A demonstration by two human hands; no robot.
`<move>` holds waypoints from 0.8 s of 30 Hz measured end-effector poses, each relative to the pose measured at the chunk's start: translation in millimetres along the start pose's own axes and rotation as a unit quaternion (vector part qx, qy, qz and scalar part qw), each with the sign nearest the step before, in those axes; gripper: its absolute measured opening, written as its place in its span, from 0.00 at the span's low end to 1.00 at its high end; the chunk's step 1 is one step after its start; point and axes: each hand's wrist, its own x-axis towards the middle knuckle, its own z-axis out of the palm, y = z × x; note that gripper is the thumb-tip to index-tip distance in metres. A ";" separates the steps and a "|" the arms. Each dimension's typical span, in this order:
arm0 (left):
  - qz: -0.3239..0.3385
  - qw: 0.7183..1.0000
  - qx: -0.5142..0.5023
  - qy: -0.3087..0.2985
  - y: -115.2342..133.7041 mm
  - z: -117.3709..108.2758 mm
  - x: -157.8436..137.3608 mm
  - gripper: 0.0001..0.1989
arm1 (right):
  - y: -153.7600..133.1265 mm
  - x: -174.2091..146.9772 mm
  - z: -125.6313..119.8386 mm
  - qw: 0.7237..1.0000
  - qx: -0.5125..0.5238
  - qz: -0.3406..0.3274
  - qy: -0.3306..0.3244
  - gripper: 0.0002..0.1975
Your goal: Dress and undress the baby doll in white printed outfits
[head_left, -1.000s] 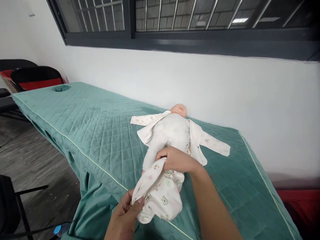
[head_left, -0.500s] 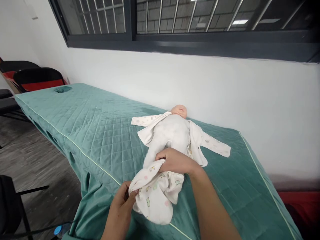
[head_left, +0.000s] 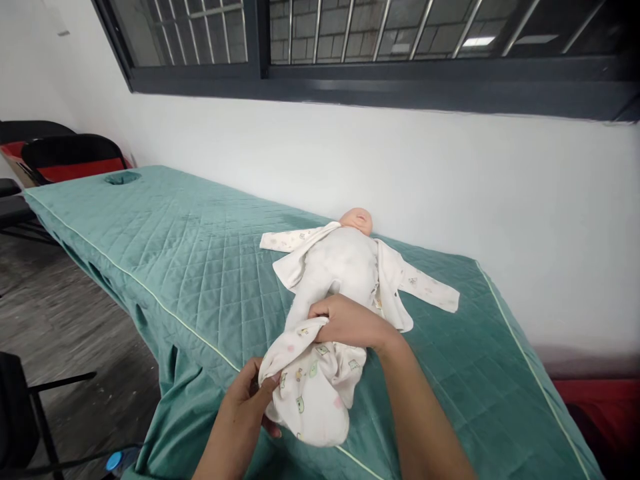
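A baby doll with a white cloth body lies on its back, its head toward the wall. An open white baby jacket is on its arms, the sleeves spread to both sides. White baby pants with small green and pink prints are bunched around the doll's lower legs. My left hand pinches the near left edge of the pants between thumb and fingers. My right hand grips their upper edge by the doll's leg, its fingertips partly hidden in the cloth. The doll's feet are hidden.
The doll lies on a bed with a green quilted cover, against a white wall below a barred window. Black and red chairs stand at the far left. A blue-capped bottle is on the floor, lower left.
My left hand has shifted slightly on the pants, and more of its fingers show beneath the cloth. The near end of the pants has moved a little. My right hand keeps its hold.
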 end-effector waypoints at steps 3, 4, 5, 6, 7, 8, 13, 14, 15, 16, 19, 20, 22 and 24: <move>-0.010 1.000 -0.009 -0.015 3.1 0.2 3.0 0.23 | -1.9 -0.8 -0.8 1.000 0.004 -0.003 0.000 0.03; -0.015 1.000 -0.010 -0.023 4.6 0.1 4.3 0.23 | -2.5 -1.0 -1.0 1.000 0.004 -0.004 0.001 0.04; -0.018 0.999 -0.011 -0.028 6.2 0.2 5.5 0.23 | -2.8 -1.2 -1.2 1.000 0.004 -0.005 0.001 0.04; -0.019 0.999 -0.011 -0.031 7.8 0.3 6.7 0.22 | -3.1 -1.3 -1.3 1.000 0.003 -0.004 0.001 0.05; -0.018 0.999 -0.011 -0.029 9.3 0.6 7.8 0.22 | -3.1 -1.3 -1.4 1.000 0.002 -0.002 0.002 0.07; -0.012 1.000 -0.011 -0.023 10.6 1.1 8.8 0.21 | -3.1 -1.2 -1.5 1.000 0.001 0.003 0.003 0.08; 0.031 0.999 -0.009 -0.003 12.7 5.6 16.1 0.19 | -2.6 -0.2 -2.3 1.000 0.000 0.029 0.011 0.11; 0.036 0.999 -0.010 -0.009 12.5 6.6 18.4 0.19 | -2.6 0.0 -2.6 1.000 -0.001 0.028 0.014 0.12; 0.039 0.999 -0.012 -0.015 12.4 7.5 20.9 0.19 | -2.6 0.1 -3.0 1.000 -0.002 0.027 0.017 0.13; 0.044 0.999 -0.013 -0.020 12.4 8.1 23.5 0.18 | -2.6 0.2 -3.3 0.999 -0.003 0.025 0.020 0.14; 0.075 0.997 -0.001 -0.028 14.0 8.5 31.4 0.19 | -2.2 -0.6 -4.3 0.999 0.001 0.023 0.022 0.16; 0.091 0.995 0.009 -0.033 15.2 7.9 34.0 0.19 | -2.0 -1.1 -4.7 1.000 0.006 0.022 0.021 0.16; 0.126 0.990 0.034 -0.046 18.8 6.1 39.2 0.18 | -1.7 -2.6 -5.4 1.000 0.019 0.020 0.015 0.15; 0.151 0.985 0.063 -0.059 23.3 4.0 45.2 0.17 | -1.9 -4.0 -6.6 0.999 0.028 0.016 0.010 0.15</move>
